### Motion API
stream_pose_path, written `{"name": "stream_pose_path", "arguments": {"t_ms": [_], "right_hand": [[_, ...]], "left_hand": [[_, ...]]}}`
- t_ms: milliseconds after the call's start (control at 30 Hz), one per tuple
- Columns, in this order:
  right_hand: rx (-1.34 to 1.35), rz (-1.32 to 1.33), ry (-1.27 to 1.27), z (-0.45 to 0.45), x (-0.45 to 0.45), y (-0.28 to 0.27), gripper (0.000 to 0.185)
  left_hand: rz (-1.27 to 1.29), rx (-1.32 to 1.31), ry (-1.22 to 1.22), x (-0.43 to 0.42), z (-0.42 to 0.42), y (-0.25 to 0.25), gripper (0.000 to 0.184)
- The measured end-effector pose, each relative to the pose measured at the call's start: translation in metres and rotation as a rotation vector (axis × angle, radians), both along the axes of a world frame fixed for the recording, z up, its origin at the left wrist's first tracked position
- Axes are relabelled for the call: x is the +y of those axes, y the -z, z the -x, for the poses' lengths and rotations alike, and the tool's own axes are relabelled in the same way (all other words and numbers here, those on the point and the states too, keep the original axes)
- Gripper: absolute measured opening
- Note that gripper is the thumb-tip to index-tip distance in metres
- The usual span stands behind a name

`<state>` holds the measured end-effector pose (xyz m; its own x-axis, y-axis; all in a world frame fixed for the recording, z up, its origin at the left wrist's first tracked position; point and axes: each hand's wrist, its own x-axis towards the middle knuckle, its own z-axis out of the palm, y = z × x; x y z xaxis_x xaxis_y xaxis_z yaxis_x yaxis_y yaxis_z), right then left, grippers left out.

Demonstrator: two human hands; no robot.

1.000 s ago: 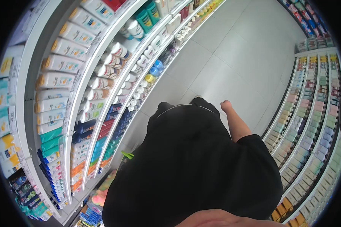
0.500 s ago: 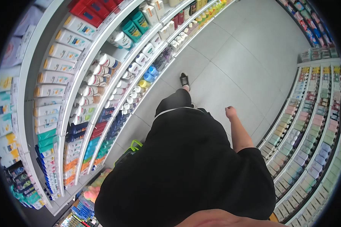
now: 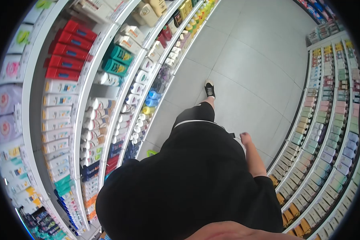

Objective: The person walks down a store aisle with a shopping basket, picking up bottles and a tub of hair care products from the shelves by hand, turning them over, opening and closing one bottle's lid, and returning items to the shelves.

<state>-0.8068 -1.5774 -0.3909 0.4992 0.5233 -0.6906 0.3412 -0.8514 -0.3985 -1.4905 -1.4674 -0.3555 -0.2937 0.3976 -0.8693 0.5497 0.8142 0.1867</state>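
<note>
My right hand [image 3: 246, 138] hangs at my right side over the grey floor, fingers curled closed, and I see nothing in it. It is nearest to my black shorts and touches no shelf. My left arm is hidden behind my black shirt [image 3: 188, 180], and the left hand does not show. Close to my left side, a bright green loop [image 3: 151, 153], like a basket handle, peeks out past the shirt. What holds it is hidden. One foot in a black shoe [image 3: 209, 89] is stretched forward on the tiles.
Shelves on the left hold white tubes [image 3: 58, 112], red packs [image 3: 70, 50], green bottles [image 3: 118, 60] and white bottles [image 3: 96, 120]. Curved shelves on the right carry rows of pastel bottles [image 3: 324, 136]. Grey floor tiles [image 3: 256, 60] run forward between them.
I have stepped forward along the aisle, and the shelves have slid down and back in view. My right hand has swung nearer my body. Less of the green loop shows.
</note>
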Motion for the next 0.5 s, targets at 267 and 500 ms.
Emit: {"name": "stream_pose_path", "arguments": {"t_ms": [267, 500], "right_hand": [[0.046, 0.182, -0.062, -0.051, -0.005, 0.016, 0.037], [0.050, 0.204, -0.509, -0.100, 0.161, -0.035, 0.038]], "left_hand": [[0.028, -0.007, -0.026, 0.069, -0.053, 0.006, 0.038], [0.048, -0.042, -0.148, 0.096, -0.116, 0.012, 0.040]]}}
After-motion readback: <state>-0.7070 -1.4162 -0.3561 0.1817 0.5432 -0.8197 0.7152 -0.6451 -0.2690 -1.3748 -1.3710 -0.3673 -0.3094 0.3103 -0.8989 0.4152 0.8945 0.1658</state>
